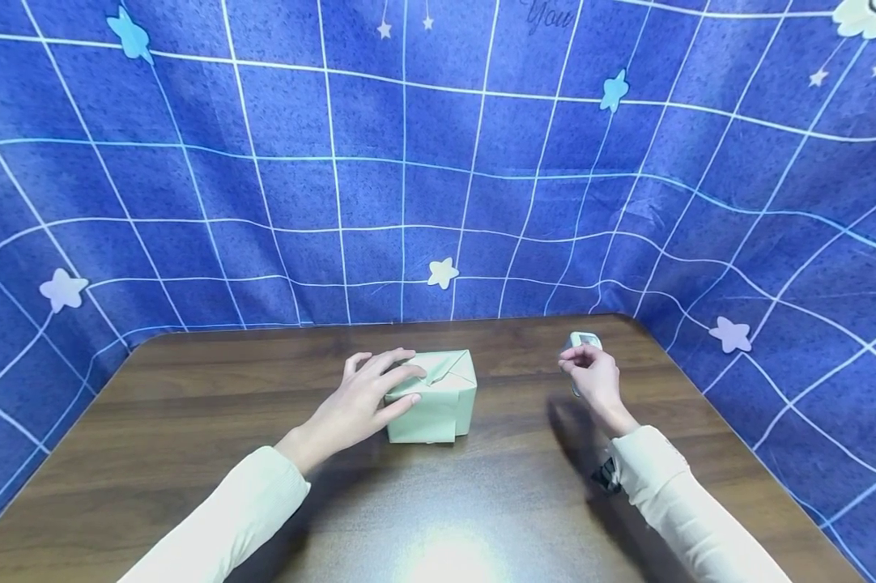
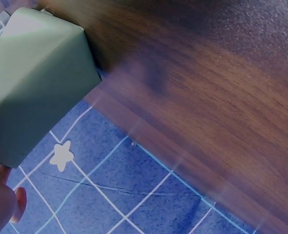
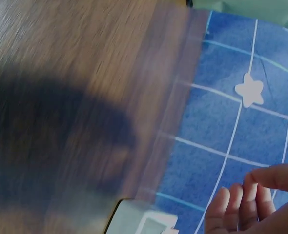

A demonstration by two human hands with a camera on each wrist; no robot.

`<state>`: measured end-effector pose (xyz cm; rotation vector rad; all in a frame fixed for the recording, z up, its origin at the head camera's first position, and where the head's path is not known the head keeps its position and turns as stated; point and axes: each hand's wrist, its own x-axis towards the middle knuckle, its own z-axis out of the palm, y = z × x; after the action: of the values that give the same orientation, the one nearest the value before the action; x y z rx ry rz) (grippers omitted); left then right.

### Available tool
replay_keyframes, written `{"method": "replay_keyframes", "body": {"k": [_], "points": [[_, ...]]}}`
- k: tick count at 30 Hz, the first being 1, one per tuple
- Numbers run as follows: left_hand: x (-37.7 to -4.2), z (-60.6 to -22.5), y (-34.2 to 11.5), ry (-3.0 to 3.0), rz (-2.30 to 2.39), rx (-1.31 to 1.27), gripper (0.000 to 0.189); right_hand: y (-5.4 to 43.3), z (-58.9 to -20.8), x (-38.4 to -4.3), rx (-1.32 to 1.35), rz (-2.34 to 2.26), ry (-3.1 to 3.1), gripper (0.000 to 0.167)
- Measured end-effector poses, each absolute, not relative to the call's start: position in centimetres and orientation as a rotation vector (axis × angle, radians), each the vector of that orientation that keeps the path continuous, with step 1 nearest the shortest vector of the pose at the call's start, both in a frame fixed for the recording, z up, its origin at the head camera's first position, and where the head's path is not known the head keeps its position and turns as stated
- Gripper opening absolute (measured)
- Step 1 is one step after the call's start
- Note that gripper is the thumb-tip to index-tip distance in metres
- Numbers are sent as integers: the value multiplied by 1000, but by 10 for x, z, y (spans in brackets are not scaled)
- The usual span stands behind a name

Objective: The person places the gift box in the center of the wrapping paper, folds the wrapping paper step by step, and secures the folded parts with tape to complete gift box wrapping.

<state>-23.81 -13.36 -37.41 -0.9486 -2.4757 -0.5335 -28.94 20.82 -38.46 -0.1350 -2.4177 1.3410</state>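
Note:
A box wrapped in pale green paper [image 1: 422, 419] stands upright on the brown wooden table [image 1: 514, 506]; folded paper flaps meet on its top. My left hand [image 1: 368, 394] rests on its left side, fingers spread over the top and thumb along the front. The left wrist view shows the box's green side [image 2: 41, 92]. To the right, my right hand [image 1: 593, 378] is raised, its thumb and finger tips brought together; whether they pinch anything small I cannot tell. Just beyond it lies a small whitish object with a square window [image 3: 139, 219], partly hidden by that hand in the head view.
A blue curtain [image 1: 365, 194] with white grid lines and stars hangs behind the table's far edge and along both sides. Beneath the right wrist is a dark piece [image 1: 607, 476], partly covered by the sleeve. Light glares on the near tabletop.

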Motion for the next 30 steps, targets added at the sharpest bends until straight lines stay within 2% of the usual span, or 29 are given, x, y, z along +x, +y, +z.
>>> {"method": "replay_keyframes", "body": {"k": [13, 18, 20, 26, 30], "points": [[-237, -373, -134, -2474, -517, -949, 31, 167, -375, -275, 326, 1638, -2313, 15], [-239, -374, -134, -2469, -510, -957, 31, 158, -373, -272, 505, 1610, -2342, 44], [-240, -374, -135, -2473, -503, -954, 33, 155, -372, -271, 532, 1608, -2373, 49], [-241, -375, -135, -2493, -515, -929, 36, 144, -369, -266, 453, 1698, -2406, 21], [-241, -375, -135, -2491, -530, -923, 35, 140, -365, -262, 477, 1670, -2407, 14]]}}
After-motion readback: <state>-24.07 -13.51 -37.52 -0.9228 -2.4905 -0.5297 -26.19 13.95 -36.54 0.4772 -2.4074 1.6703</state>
